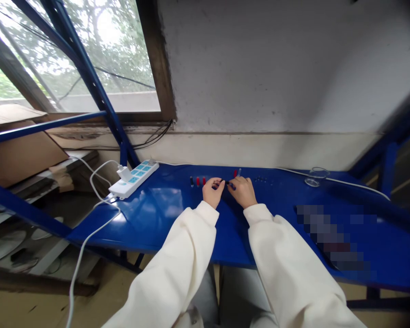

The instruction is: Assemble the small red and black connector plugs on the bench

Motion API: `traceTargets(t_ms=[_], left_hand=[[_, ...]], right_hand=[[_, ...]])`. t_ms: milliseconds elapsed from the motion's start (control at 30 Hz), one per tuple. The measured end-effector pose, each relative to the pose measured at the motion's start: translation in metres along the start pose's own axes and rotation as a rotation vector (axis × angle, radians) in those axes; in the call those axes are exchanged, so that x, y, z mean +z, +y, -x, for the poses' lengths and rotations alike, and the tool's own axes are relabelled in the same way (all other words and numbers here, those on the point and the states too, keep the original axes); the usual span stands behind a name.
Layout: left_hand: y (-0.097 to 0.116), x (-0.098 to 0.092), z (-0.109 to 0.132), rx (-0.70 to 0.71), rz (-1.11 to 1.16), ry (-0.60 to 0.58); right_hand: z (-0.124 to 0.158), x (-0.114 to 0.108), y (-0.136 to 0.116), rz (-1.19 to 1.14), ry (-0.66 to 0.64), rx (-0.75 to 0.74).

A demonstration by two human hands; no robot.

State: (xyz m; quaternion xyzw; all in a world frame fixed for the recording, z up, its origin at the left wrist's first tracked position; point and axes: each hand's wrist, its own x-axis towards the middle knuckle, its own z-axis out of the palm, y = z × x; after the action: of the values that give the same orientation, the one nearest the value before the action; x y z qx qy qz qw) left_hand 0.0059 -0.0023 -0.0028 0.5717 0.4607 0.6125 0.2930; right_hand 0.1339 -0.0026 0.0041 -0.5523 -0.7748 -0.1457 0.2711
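Note:
My left hand [213,193] and my right hand [243,192] are close together over the blue table. Both are closed in a pinch on a small black piece [227,183] that spans the gap between the fingertips. Its exact kind is too small to make out. Just left of my left hand stand a small black cylinder [192,181] and two small red cylinders [197,181]. Behind my right hand, another red piece [235,173] stands beside a clear one [239,172]. Several tiny clear pieces [260,179] lie to the right of that hand.
The blue table [164,228] meets a pale wall. A white power strip [136,178] with a plugged-in cord sits at the left. At the right stands a clear glass container [313,181], with a white cable passing by it. Nearer lies a blurred dark flat object [328,237]. Blue frame posts flank both sides.

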Motion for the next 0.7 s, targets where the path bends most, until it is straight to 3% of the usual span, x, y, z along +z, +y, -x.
traceTargets(t_ms=[467, 700], left_hand=[[-0.004, 0.004, -0.003, -0.027, -0.037, -0.059], [-0.013, -0.001, -0.007, -0.02, -0.299, -0.116]], right_hand=[[0.001, 0.0, -0.003, -0.037, 0.007, -0.016], [0.001, 0.001, -0.006, -0.128, -0.03, 0.017]])
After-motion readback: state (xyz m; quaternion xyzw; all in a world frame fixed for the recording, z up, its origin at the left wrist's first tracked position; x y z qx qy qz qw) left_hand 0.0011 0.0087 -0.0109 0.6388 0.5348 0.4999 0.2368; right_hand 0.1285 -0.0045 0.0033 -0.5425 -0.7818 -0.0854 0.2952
